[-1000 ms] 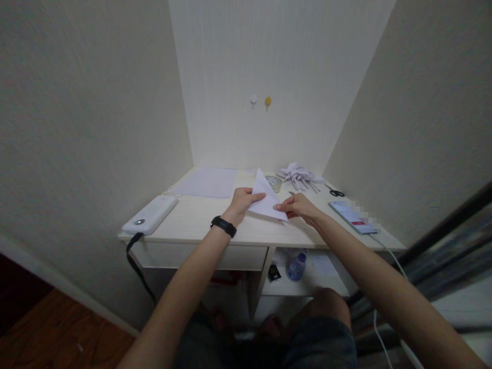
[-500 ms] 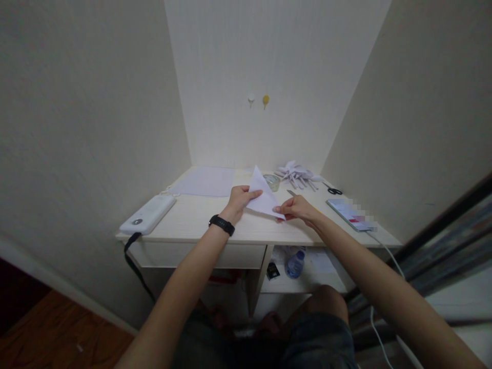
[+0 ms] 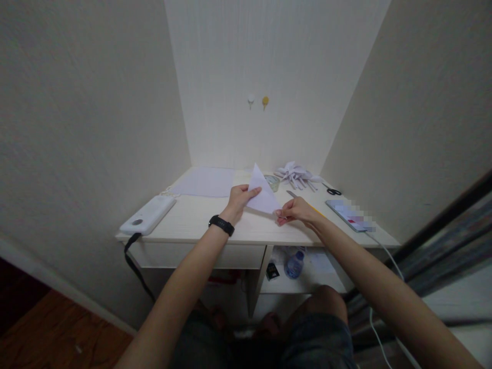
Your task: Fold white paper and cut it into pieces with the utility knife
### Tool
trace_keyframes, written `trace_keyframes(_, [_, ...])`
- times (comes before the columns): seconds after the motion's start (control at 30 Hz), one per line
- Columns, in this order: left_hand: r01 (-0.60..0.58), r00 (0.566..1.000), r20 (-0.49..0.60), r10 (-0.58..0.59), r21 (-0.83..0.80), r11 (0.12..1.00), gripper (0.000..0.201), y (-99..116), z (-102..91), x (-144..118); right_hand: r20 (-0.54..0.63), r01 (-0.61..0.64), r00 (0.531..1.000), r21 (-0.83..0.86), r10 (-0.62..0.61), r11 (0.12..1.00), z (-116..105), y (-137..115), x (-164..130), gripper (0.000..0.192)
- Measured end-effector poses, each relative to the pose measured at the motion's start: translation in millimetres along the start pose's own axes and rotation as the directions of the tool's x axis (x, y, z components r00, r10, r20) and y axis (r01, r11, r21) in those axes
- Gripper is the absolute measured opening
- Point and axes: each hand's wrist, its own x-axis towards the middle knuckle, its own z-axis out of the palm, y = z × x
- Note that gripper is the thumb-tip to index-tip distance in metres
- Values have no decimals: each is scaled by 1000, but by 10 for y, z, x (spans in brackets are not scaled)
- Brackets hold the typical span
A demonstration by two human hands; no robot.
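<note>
A white sheet of paper folded into a triangle [image 3: 263,197] is held up just above the desk, one point upward. My left hand [image 3: 241,199] grips its left side, thumb on the front face and the other fingers behind. At the lower right corner, my right hand [image 3: 292,210] pinches the paper between thumb and fingers. Close beyond the right hand lies a utility knife [image 3: 318,211] with a yellow body, its blade end [image 3: 291,193] showing and its middle hidden by the hand. A roll of clear tape [image 3: 272,182] sits behind the paper, partly covered by it.
Several folded paper pinwheels [image 3: 294,174] are heaped at the back right, near black scissors [image 3: 333,191]. A phone [image 3: 348,215] with a cable lies on the right. Flat paper [image 3: 205,181] is at the back left, a white power bank [image 3: 148,215] at the left edge. A bottle [image 3: 294,265] stands on the shelf below.
The right hand's fingers have shifted slightly at the paper's lower right corner, covering more of its tip. The left hand stays nearly still.
</note>
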Motion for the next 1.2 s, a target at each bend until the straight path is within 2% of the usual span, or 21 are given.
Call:
trace_keyframes(0.13, [6,998,60,-7,10,1000,45,-5,-8,-12,-27,10,1000,26,-9,1000,-22,-2,-5,35])
trace_keyframes(0.3, [-56,998,5,56,91,994,41,-67,-39,31,-6,-15,1000,44,16,999,-19,-15,-16,39])
trace_keyframes(0.47, [-90,994,-55,96,106,990,36,-69,-39,32,-10,-17,1000,44,18,999,-3,-19,-5,36])
trace_keyframes(0.7, [-97,994,-38,103,127,987,32,-47,-45,29,-39,-29,999,20,30,999,12,-27,-31,37])
trace_keyframes(1.03, [-111,992,-38,118,142,984,30,-61,-50,40,53,-66,996,4,66,998,-29,-24,-90,41])
trace_keyframes(1.2, [-79,995,-42,85,136,988,33,-66,-56,44,42,-67,997,-16,67,998,-33,-8,-83,44])
